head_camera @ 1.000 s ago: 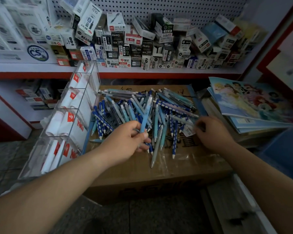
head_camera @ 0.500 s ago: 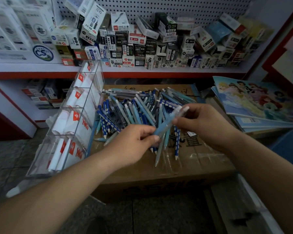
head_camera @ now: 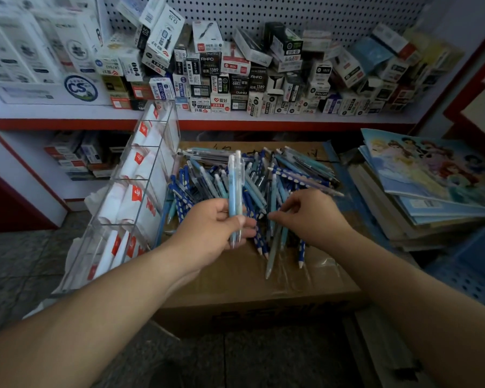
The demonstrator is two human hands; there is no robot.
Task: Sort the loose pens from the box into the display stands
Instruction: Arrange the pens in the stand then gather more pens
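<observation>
A heap of loose blue and grey pens (head_camera: 266, 177) lies on top of a brown cardboard box (head_camera: 249, 287). My left hand (head_camera: 210, 233) grips two light-blue pens (head_camera: 235, 186) upright, their white caps pointing up. My right hand (head_camera: 311, 217) hovers over the near side of the heap, fingers curled down among the pens; whether it pinches one I cannot tell. A clear acrylic display stand (head_camera: 140, 177) with several compartments leans at the box's left side, holding white packets with red labels.
A shelf with a red edge (head_camera: 263, 123) carries several stacked pen cartons below a pegboard. A stack of books with cartoon covers (head_camera: 426, 175) lies to the right of the box. A blue perforated crate (head_camera: 471, 264) sits at the far right. Grey tiled floor lies below.
My left hand has taken the light-blue pens from my right hand and turned them upright. My right hand has dropped back onto the heap.
</observation>
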